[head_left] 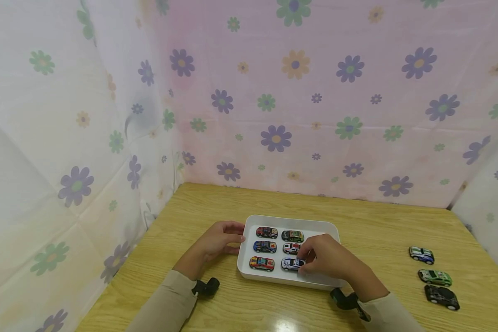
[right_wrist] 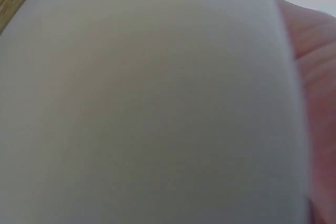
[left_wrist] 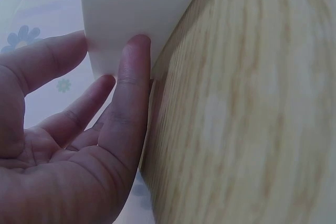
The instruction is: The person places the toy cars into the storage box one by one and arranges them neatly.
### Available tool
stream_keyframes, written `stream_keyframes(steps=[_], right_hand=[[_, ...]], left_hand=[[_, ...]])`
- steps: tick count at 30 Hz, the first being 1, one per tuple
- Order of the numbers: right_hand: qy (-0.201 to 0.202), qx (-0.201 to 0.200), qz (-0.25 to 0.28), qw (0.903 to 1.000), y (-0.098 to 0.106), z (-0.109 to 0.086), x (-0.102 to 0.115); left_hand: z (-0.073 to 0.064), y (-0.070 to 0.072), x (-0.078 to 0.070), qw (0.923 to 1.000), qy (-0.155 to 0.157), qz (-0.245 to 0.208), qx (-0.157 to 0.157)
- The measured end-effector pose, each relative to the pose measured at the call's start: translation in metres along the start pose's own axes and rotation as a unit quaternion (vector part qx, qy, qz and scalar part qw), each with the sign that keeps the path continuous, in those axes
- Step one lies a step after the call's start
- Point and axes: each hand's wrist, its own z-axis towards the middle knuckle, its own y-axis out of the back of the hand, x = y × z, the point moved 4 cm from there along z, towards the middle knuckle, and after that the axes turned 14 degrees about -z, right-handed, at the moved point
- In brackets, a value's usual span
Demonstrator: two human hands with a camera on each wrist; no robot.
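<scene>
A white tray [head_left: 321,227] holds toy cars in two columns. On its left side are a dark red car [head_left: 267,232], a blue car [head_left: 265,246] and a red-and-yellow car [head_left: 262,263]. The other column has a dark green car [head_left: 292,236], a partly covered white-and-red car [head_left: 289,248] and a white-and-blue car [head_left: 290,264]. My right hand [head_left: 332,262] pinches the white-and-blue car at the near end of that column. My left hand [head_left: 216,242] touches the tray's left end, its fingertips against the outer wall [left_wrist: 131,9]. In the right wrist view, the tray wall [right_wrist: 157,103] hides most of the hand.
To the right on the wooden table [head_left: 377,230] lie a blue-and-white car [head_left: 421,255], a green car [head_left: 435,277] and a black car [head_left: 441,297]. Flowered cloth [head_left: 249,120] hangs behind the table and along both sides.
</scene>
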Motion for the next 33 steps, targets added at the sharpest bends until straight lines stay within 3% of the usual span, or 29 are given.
stream_keyframes(steps=[33], right_hand=[[-0.002,-0.001,-0.003,1.0000,-0.0055,-0.0001,-0.0018]], left_hand=[[0.0020,0.0018,0.0024,1.0000,0.000,0.002,0.002]])
